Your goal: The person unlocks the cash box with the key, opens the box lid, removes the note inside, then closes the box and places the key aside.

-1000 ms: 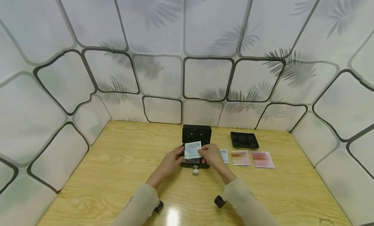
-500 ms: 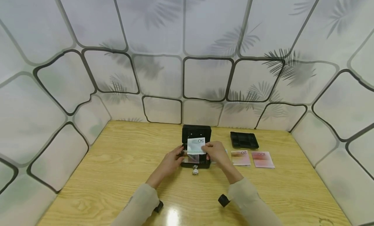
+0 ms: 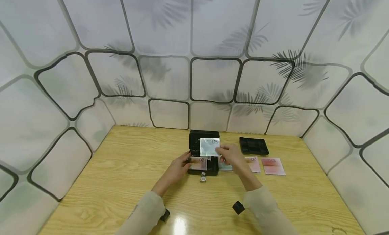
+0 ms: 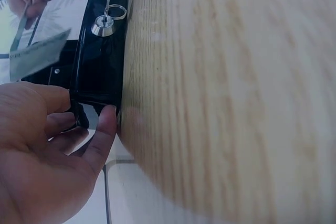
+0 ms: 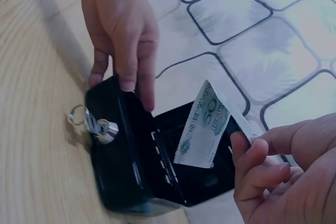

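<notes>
A small black cash box stands with its lid raised, a key with a ring in its front lock. My left hand grips the box's left wall between thumb and fingers. Above the box, my right hand pinches a greenish 50 banknote by its right edge; in the right wrist view this banknote looks bent. A pinkish 20 banknote lies inside the box, on the left. Just beyond the box's right side, green banknotes lie partly behind my right hand.
Farther right on the wooden table lie a stack of 20 banknotes and a stack of red 100 banknotes. Behind them sits a black compartment tray. A patterned fabric wall encloses the table's back and sides.
My right hand has lifted the 50 banknote up and to the right, which uncovers the 20 banknote in the box. My left hand stays on the box wall.
</notes>
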### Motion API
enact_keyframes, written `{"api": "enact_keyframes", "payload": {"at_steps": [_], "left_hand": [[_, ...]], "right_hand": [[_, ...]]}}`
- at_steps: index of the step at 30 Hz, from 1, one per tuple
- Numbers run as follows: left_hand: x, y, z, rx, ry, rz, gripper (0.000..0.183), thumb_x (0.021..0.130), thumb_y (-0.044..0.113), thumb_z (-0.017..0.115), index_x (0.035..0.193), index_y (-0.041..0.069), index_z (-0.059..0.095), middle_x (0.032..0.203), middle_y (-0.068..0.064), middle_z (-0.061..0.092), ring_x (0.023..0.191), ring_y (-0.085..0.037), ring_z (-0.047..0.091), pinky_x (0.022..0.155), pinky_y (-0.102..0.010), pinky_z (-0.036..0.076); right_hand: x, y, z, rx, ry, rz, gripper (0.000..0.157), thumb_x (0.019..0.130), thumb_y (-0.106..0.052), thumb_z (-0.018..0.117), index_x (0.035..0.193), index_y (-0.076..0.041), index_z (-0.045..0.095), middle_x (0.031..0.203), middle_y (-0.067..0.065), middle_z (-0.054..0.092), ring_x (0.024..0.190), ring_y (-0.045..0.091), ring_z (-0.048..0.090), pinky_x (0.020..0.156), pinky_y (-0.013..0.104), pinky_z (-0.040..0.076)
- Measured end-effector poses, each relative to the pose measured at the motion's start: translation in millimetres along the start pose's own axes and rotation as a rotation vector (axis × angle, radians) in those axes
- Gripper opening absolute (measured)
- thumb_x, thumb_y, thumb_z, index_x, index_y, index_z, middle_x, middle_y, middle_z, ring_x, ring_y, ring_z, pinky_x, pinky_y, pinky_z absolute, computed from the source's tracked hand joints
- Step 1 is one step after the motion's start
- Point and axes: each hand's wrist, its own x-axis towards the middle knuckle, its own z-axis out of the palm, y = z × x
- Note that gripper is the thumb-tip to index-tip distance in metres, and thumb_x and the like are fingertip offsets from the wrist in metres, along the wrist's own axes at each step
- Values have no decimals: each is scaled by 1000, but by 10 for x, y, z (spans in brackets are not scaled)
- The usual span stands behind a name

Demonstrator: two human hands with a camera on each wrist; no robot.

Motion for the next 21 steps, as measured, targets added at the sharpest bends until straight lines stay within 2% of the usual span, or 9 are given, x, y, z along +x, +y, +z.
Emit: {"api": "enact_keyframes", "payload": {"at_steps": [5, 11, 16, 21], "left_hand": [[-4, -2, -7, 8, 2, 3, 49, 103, 1, 59, 149, -11, 46, 158, -25, 40, 141, -44, 43, 113, -55, 40], [-5, 7, -10, 2, 5, 0, 49, 103, 2, 59, 149, -10, 46, 159, -24, 40, 144, -43, 40, 115, -55, 37], [1, -6, -4, 11, 2, 12, 49, 103, 1, 59, 149, -11, 46, 159, -25, 40, 143, -43, 41, 114, -55, 38], [6, -19, -3, 14, 3, 17, 48, 103, 0, 58, 149, -11, 47, 158, -25, 41, 143, -43, 42, 114, -55, 38]], "right_hand": [[-33, -16, -131, 19, 6, -8, 18, 101, -15, 67, 90, 0, 67, 61, 1, 54, 52, 10, 48, 49, 22, 34], [-130, -22, -341, 9, 23, -21, 22, 102, -16, 66, 85, -3, 61, 62, 1, 52, 52, 10, 45, 48, 23, 33], [-204, 38, -519, 50, 33, -23, 18, 102, -14, 66, 95, 2, 65, 66, 0, 54, 55, 8, 48, 48, 20, 38], [-292, 126, -687, 57, 35, -7, 23, 103, -15, 65, 107, 8, 65, 69, 2, 57, 57, 8, 49, 50, 20, 40]]}}
